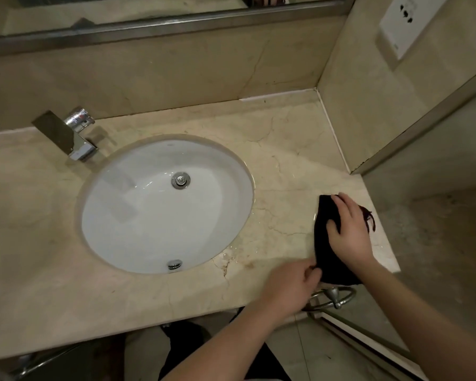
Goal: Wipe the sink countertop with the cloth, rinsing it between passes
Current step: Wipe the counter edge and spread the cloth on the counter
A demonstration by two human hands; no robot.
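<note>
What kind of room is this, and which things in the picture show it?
Most likely a bathroom. A white oval sink is set into a marble countertop, a chrome faucet stands behind it, and a mirror hangs on the wall above.

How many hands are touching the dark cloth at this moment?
2. The right hand lies on top of the cloth on the countertop right of the sink; the left hand holds its near-left edge, grip partly hidden.
</note>
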